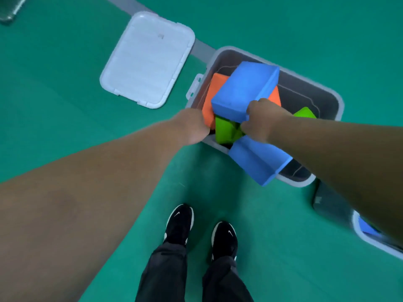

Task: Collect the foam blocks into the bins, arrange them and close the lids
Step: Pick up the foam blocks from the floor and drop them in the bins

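1. Head view is showing the right hand (261, 116) gripping the near edge of the top blue block (244, 88), seemingly settling it flat in the bin (305, 92).
2. The left hand (192, 127) is touching the orange block (210, 101), probably steadying the pile. Its fingers are hidden, so I cannot tell its grasp.
3. A second blue block (259, 158) is leaning over the near rim, above a green block (224, 129).
4. The lid (148, 59) is lying on the floor at far left, and another bin (375, 244) is being cut off at right.

Matt foam blocks (245, 90), translucent smooth plastic bin (327, 92), ribbed white plastic lid (146, 59), matt green floor (54, 94)
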Action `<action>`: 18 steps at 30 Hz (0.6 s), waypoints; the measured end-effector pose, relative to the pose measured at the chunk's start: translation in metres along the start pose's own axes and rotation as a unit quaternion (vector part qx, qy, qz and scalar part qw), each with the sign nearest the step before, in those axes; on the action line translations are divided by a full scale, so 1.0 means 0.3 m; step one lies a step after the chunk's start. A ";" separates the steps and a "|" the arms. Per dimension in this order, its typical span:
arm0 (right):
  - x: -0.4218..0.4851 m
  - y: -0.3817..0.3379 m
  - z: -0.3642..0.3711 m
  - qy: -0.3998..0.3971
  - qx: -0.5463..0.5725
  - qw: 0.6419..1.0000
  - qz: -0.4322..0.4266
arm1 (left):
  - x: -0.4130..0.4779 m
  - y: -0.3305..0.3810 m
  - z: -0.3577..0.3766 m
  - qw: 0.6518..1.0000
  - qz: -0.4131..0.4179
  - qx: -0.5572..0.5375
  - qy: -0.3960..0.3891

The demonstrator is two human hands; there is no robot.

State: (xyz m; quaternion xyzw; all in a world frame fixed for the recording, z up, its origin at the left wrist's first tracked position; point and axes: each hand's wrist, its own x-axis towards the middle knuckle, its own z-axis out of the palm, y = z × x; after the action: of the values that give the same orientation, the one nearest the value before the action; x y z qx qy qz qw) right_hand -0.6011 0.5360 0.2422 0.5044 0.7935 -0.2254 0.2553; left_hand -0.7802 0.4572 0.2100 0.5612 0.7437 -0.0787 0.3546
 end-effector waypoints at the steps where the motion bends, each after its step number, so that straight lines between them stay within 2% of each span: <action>1: 0.010 -0.042 -0.008 -0.006 -0.028 0.999 -0.018 | -0.014 -0.032 -0.007 1.000 -0.012 -0.010 0.001; 3: 0.016 -0.163 -0.025 -0.004 -0.082 0.995 -0.061 | -0.064 -0.127 -0.010 0.997 -0.051 -0.046 0.016; 8: 0.026 -0.538 0.027 0.013 -0.131 0.977 -0.167 | -0.288 -0.399 0.062 0.985 -0.136 -0.094 0.045; 12: -0.083 -0.875 0.173 0.008 -0.158 0.953 -0.258 | -0.555 -0.641 0.189 0.974 -0.206 -0.085 0.039; 18: -0.342 -1.275 0.507 -0.042 -0.233 0.902 -0.362 | -0.982 -0.989 0.488 0.925 -0.332 -0.180 0.048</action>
State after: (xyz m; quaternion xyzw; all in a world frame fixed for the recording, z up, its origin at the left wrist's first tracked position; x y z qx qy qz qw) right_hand -0.8873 0.2231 0.2287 0.0988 0.9397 -0.1321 0.2996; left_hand -0.9452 0.0460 0.2002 0.2120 0.9054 -0.0299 0.3666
